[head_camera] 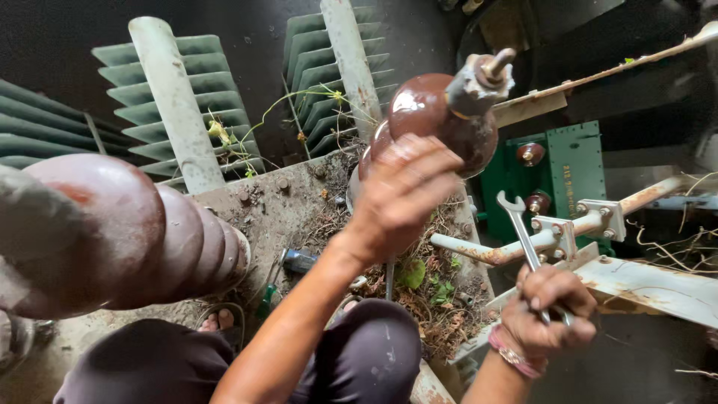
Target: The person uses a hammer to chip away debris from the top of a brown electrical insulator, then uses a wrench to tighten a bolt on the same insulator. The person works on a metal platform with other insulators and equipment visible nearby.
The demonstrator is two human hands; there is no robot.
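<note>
Head view, looking down onto the top of an old transformer.

Left hand (404, 191), centre of frame: fingers spread and wrapped over the side of a brown porcelain insulator (441, 120), which rises toward the upper centre and ends in a grey metal cap with a rusty stud (485, 75). The hand is clamped on the insulator body.

Right hand (546, 310), lower right: closed round the shank of an open-ended spanner (520, 224). The spanner's open end points up and sits just beside a rusty pipe bracket with bolts (557, 232). Spanner is apart from the insulator.

Second, larger ribbed insulator (127, 232) fills the left of frame, blurred and close to the camera. Pale green cooling fins (187, 97) in the upper left and upper centre. The transformer lid (299, 209) is covered in dry leaves, dirt and small weeds. The person's knees in dark trousers and a sandalled foot are at the bottom.

Risks, as judged:
- Porcelain looks glossy; the left hand could slip, and a sideways load might crack the insulator.
- Stud and bracket bolts are corroded; the spanner could slip off a rounded nut and knuckles hit the bracket.
- Loose litter underfoot on a raised surface: poor footing while crouching.
- A dropped spanner could chip porcelain or vanish into the debris.
</note>
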